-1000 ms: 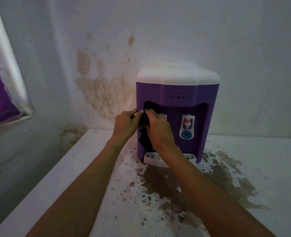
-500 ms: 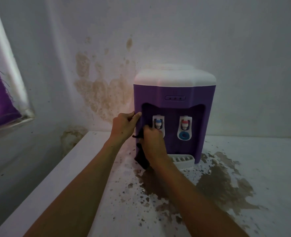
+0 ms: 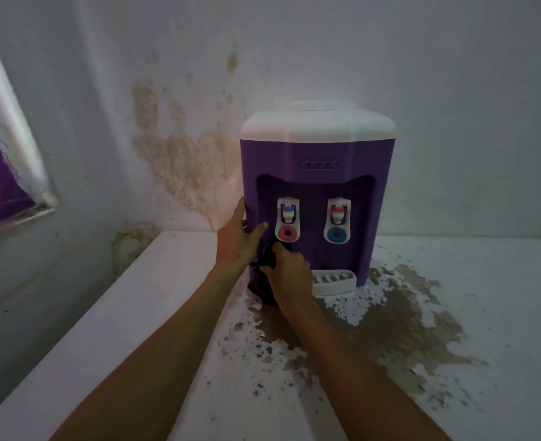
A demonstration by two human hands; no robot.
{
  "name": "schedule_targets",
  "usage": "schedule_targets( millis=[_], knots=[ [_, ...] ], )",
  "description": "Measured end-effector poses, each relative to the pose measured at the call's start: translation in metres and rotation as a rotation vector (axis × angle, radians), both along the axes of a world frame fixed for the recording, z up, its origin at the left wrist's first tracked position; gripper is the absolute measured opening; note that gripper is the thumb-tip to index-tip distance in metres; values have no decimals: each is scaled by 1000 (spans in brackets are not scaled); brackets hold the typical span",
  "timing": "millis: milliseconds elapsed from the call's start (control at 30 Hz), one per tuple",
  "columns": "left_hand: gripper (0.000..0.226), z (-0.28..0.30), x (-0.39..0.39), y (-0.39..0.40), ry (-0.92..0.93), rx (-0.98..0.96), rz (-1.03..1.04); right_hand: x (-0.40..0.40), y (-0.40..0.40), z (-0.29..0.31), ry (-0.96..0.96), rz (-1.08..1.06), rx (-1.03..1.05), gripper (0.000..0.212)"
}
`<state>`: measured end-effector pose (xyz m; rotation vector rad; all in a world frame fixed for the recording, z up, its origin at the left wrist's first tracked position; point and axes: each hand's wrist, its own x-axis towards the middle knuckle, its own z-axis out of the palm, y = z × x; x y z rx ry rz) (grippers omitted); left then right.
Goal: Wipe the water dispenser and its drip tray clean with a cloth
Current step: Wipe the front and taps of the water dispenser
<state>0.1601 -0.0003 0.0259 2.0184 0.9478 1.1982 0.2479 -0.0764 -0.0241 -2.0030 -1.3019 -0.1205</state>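
Note:
A purple water dispenser [image 3: 317, 176] with a white lid stands against the wall on a white table. Two white taps show in its recess, the left tap [image 3: 288, 222] and the right tap [image 3: 337, 221]. Its white drip tray [image 3: 334, 281] sticks out at the bottom front. My left hand [image 3: 239, 238] holds the dispenser's left front corner, thumb on the front face. Below the left tap, my right hand [image 3: 288, 275] grips a dark cloth [image 3: 263, 281] bunched against the dispenser's lower left front; the cloth hangs down to the table.
The table top [image 3: 453, 361] has a large brown patch of peeled paint in front of and to the right of the dispenser. The wall [image 3: 180, 154] behind is stained. A window frame [image 3: 18, 148] with purple behind it is at the far left.
My right hand has slid the cloth down from the upper left of the recess to below the left tap, uncovering that tap. My left hand stays on the corner.

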Motion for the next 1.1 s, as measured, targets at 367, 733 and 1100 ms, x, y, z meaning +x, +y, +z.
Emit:
schedule_targets(
  millis=[367,733,1100],
  knots=[
    [50,-13,1,3,115,118,63,34,0,-19,254,-95,269,16],
    [47,-13,-2,1,126,135,73,69,-24,-19,679,-378,368,14],
    [22,9,21,-31,-101,330,261,50,-15,0,1026,-175,395,8]
  ],
)
